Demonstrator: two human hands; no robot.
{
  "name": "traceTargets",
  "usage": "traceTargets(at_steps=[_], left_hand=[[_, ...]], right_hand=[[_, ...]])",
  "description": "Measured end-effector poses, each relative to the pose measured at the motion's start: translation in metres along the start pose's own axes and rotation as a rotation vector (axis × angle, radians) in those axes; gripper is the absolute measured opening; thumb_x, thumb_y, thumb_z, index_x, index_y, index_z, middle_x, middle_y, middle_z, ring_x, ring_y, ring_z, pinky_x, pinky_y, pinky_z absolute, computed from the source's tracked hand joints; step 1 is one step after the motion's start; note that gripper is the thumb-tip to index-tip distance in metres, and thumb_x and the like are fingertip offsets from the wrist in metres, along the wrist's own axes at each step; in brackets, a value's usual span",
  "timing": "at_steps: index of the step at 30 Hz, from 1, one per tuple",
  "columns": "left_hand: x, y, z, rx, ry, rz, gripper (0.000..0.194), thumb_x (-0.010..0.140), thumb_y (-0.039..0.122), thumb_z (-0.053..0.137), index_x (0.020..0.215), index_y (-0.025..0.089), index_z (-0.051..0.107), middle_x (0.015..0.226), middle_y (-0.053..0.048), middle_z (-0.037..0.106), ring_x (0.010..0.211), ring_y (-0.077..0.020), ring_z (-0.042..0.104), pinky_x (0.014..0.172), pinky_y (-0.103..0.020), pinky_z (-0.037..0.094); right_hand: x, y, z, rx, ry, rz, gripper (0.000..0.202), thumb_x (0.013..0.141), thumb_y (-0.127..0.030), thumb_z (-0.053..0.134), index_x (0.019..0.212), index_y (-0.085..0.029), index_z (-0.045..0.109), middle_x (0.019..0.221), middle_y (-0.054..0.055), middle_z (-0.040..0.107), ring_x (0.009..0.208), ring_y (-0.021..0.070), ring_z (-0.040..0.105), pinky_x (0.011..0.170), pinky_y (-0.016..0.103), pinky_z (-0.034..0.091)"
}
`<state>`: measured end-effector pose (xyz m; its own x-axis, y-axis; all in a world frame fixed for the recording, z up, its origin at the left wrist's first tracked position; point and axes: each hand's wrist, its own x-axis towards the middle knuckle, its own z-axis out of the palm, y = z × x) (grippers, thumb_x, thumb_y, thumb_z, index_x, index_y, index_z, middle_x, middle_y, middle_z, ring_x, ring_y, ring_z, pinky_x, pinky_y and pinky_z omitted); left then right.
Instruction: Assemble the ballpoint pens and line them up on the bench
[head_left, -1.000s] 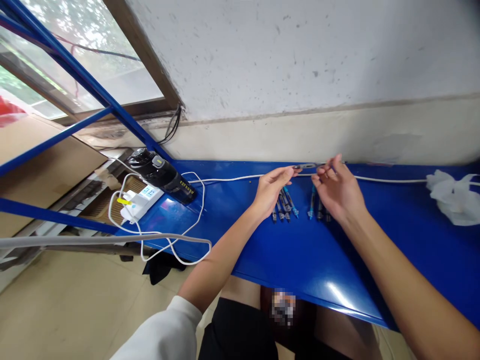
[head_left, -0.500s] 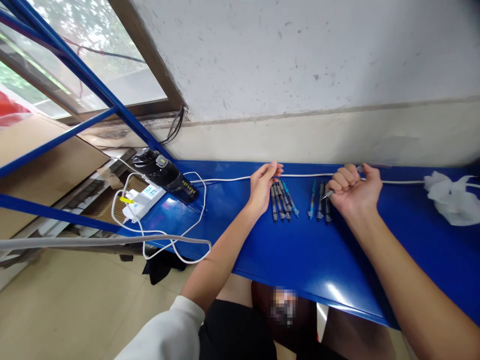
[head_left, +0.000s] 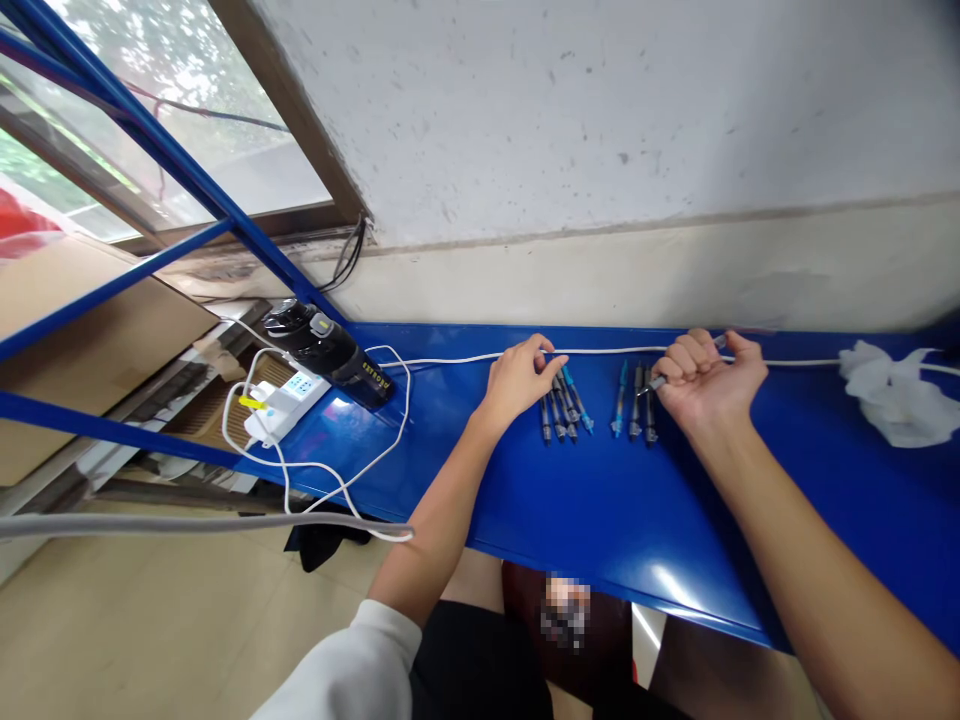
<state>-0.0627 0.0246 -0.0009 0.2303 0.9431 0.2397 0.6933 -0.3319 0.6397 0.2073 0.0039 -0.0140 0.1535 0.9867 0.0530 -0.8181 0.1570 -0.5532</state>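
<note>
My right hand [head_left: 709, 380] is closed around a pen [head_left: 654, 384], its metal tip pointing left and its other end showing by the thumb. My left hand [head_left: 520, 380] is over the upper ends of the left pen group, thumb and fingers apart; I see nothing held in it. In that group lie several dark pens [head_left: 558, 415] and one blue pen [head_left: 579, 400], side by side. A second group, just left of my right hand, has a blue pen [head_left: 620, 400] and two dark pens [head_left: 637, 402]. All rest on the blue table [head_left: 570, 510].
A white cable [head_left: 450, 360] runs along the table's back, by the wall. To the left, a black bottle [head_left: 330, 355] lies tilted beside a white power strip [head_left: 289, 405] and looped cord. A white plastic bag [head_left: 900, 395] sits at the right.
My left hand has turned over and come down a little toward the upper ends of the left pens. The right hand keeps its pen in almost the same place.
</note>
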Motion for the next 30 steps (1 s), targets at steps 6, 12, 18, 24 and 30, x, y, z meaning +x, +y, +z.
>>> traceTargets(at_steps=[6, 12, 18, 24, 30], left_hand=[[0.0, -0.004, -0.004, 0.196, -0.109, -0.008, 0.016, 0.1, 0.044, 0.071, 0.103, 0.029, 0.066, 0.09, -0.002, 0.075, 0.087, -0.0241, 0.071, 0.074, -0.034, 0.045], [-0.003, -0.001, -0.007, 0.237, -0.121, 0.03, 0.008, 0.102, 0.034, 0.067, 0.106, 0.028, 0.065, 0.108, -0.005, 0.076, 0.093, -0.0241, 0.071, 0.075, -0.035, 0.047], [-0.005, 0.001, -0.012, 0.258, -0.158, 0.055, 0.016, 0.1, 0.023, 0.065, 0.114, 0.029, 0.065, 0.122, -0.006, 0.072, 0.108, -0.0255, 0.07, 0.087, -0.038, 0.052], [-0.006, 0.003, -0.012, 0.271, -0.18, 0.093, 0.03, 0.092, 0.012, 0.062, 0.116, 0.03, 0.065, 0.122, -0.005, 0.072, 0.107, -0.0271, 0.071, 0.087, -0.04, 0.053], [-0.008, 0.007, -0.013, 0.269, -0.205, 0.086, 0.035, 0.087, 0.015, 0.065, 0.118, 0.031, 0.065, 0.125, -0.006, 0.07, 0.106, -0.0281, 0.071, 0.083, -0.04, 0.054]], right_hand=[[-0.001, 0.0, 0.002, 0.052, 0.029, 0.01, 0.044, 0.087, -0.039, 0.059, 0.07, -0.025, 0.021, 0.054, -0.008, 0.015, 0.046, 0.0106, 0.009, 0.039, 0.028, 0.021], [-0.002, -0.002, 0.004, 0.04, 0.031, 0.004, 0.048, 0.09, -0.048, 0.058, 0.07, -0.026, 0.021, 0.053, -0.008, 0.017, 0.045, 0.0105, 0.01, 0.038, 0.028, 0.021], [0.0, -0.005, 0.006, 0.012, -0.021, 0.025, 0.053, 0.092, -0.037, 0.063, 0.065, -0.024, 0.018, 0.051, -0.008, 0.012, 0.044, 0.0102, 0.008, 0.039, 0.028, 0.022], [0.001, -0.001, 0.014, -0.088, -0.065, -0.052, 0.052, 0.092, -0.025, 0.067, 0.062, -0.023, 0.026, 0.053, -0.008, 0.015, 0.045, 0.0097, 0.016, 0.046, 0.025, 0.037], [-0.01, -0.008, 0.032, -0.301, -0.015, -0.126, 0.042, 0.101, -0.065, 0.055, 0.084, -0.028, 0.067, 0.071, 0.0, 0.051, 0.069, 0.019, 0.056, 0.074, 0.04, 0.057]])
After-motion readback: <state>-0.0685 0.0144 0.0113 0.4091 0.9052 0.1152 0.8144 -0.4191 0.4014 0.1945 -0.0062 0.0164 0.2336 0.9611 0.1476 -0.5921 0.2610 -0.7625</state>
